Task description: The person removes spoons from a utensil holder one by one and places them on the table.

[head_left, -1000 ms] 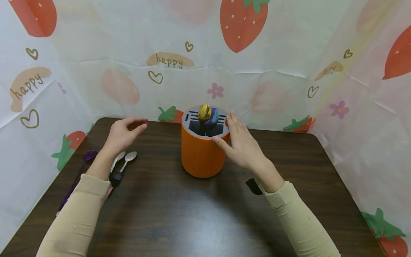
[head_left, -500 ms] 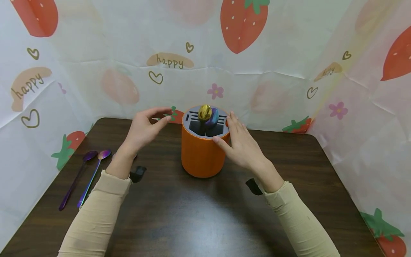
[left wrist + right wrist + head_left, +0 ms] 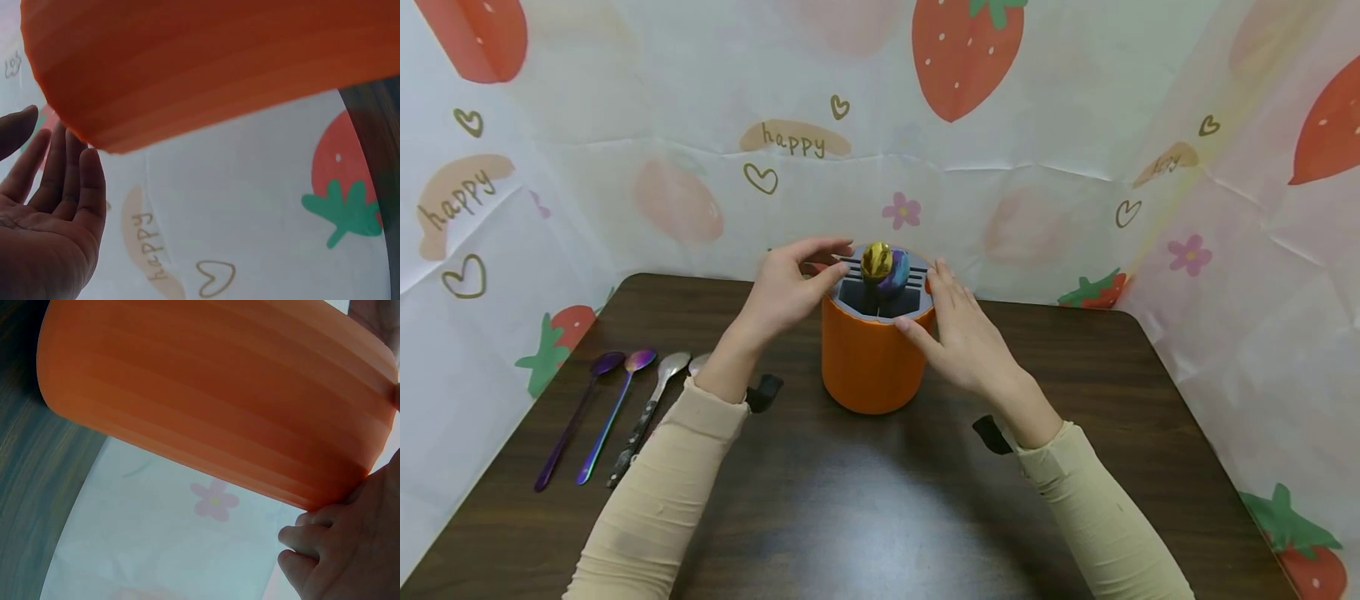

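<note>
An orange ribbed cutlery holder (image 3: pixel 874 367) with a grey slotted top stands upright on the dark wooden table. From its top rise a gold spoon head (image 3: pixel 877 263) and a blue-purple spoon head (image 3: pixel 897 273). My left hand (image 3: pixel 786 292) is at the holder's upper left, thumb tip over the rim and fingers relaxed, with nothing in it. On the other side my right hand (image 3: pixel 970 337) rests against the upper right of the holder, its thumb on the front rim and its fingers extended along the side. In the right wrist view the fingertips (image 3: pixel 294 537) show beyond the rim.
On the table's left lie a dark purple spoon (image 3: pixel 572 429), a rainbow-coloured spoon (image 3: pixel 610 421) and a silver spoon with a patterned dark handle (image 3: pixel 647 412). Another silver spoon head (image 3: pixel 698 362) is partly hidden by my left forearm. A strawberry-printed cloth (image 3: pixel 1037 150) hangs behind.
My left hand has moved right, from above the spoons to the holder's rim, uncovering the rainbow-coloured spoon and the patterned handle. My right hand has stayed at the holder.
</note>
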### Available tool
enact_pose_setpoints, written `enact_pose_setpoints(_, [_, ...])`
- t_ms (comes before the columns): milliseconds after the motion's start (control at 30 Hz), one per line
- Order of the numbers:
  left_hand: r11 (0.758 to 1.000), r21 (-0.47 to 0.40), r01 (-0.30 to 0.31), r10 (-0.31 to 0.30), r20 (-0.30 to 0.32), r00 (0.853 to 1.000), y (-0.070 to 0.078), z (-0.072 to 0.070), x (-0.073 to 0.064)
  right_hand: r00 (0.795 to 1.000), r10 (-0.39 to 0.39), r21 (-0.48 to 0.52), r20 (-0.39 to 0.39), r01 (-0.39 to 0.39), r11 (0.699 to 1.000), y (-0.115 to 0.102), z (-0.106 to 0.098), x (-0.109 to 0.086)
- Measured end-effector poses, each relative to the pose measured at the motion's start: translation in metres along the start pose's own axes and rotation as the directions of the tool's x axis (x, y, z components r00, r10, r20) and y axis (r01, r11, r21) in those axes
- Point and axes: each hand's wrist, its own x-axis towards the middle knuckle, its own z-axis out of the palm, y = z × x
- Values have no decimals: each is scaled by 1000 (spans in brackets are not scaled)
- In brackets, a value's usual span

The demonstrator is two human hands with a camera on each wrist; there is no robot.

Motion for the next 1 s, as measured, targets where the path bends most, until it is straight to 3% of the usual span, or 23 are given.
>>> enact_pose_setpoints(200, [1000,-17,-5,6,22,1000,7,9,8,1000,-2,-1,-3,2,1000,-1,-1,1])
enact_pose_setpoints(500, [999,33,-29,27,57,998,13,18,16,1000,-13,-7,-11,13,1000,-1,0,1])
enact_pose_setpoints(1000, [1000,6,13,-14,67,998,15,24,15,1000,-9,-5,-7,9,1000,0,0,1])
